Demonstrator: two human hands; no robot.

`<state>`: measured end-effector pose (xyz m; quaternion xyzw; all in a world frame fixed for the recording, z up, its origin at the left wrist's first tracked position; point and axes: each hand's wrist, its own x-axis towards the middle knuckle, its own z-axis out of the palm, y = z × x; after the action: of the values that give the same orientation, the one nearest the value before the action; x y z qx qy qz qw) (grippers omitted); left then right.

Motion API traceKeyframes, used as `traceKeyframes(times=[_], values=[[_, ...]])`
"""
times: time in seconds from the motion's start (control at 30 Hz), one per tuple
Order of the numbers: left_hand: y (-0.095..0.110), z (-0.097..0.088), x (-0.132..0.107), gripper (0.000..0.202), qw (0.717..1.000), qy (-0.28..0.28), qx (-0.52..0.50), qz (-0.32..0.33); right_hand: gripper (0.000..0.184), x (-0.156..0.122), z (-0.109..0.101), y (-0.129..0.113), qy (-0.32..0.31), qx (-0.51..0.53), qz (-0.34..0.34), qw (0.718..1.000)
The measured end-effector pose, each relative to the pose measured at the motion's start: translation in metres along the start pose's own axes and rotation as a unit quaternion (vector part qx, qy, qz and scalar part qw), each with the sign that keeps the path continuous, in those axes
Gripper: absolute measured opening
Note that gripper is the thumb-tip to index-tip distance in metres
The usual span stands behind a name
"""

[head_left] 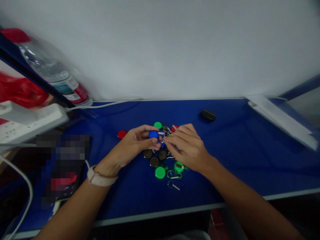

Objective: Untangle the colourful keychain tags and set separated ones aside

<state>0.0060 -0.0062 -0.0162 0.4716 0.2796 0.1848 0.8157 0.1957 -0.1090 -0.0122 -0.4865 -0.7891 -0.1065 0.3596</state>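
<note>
My left hand [132, 144] pinches a round blue plastic key tag [153, 134] between thumb and fingers. My right hand [186, 146] meets it from the right, its fingertips closed on a thin metal clip [162, 136] beside the tag, which they partly hide. Below both hands lies a heap of round key tags and wire clips [160, 160] in green, dark brown and blue. A red tag [122, 134] lies apart, just left of my left hand. A green tag [157, 125] and a red tag [174, 128] show beyond my fingers.
The blue desk [232, 160] has a black oval case [207, 115] at the back. A water bottle [53, 71], a white power strip [30, 120] and a pixelated object [62, 166] stand at the left. A white sheet [282, 120] lies at the right, below a white wall.
</note>
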Motion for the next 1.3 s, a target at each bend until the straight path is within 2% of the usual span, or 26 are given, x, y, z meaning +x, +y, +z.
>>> traceKeyframes(times=[0.7, 0.9, 1.13, 1.3], values=[[-0.003, -0.001, 0.001, 0.049, 1.000, 0.002, 0.021, 0.001, 0.011, 0.001, 0.006, -0.007, 0.056, 0.087, 0.045, 0.994], [-0.004, -0.004, 0.001, 0.046, 1.000, -0.010, 0.029, 0.007, 0.009, 0.000, 0.008, -0.008, 0.068, 0.137, 0.126, 0.980], [-0.002, -0.002, 0.000, 0.042, 0.999, -0.035, 0.036, 0.019, 0.006, -0.006, 0.016, -0.010, 0.060, 0.220, 0.250, 0.941], [-0.003, -0.001, -0.001, 0.041, 0.998, -0.035, 0.022, 0.046, 0.009, -0.005, 0.015, -0.009, 0.074, 0.129, 0.187, 0.971]])
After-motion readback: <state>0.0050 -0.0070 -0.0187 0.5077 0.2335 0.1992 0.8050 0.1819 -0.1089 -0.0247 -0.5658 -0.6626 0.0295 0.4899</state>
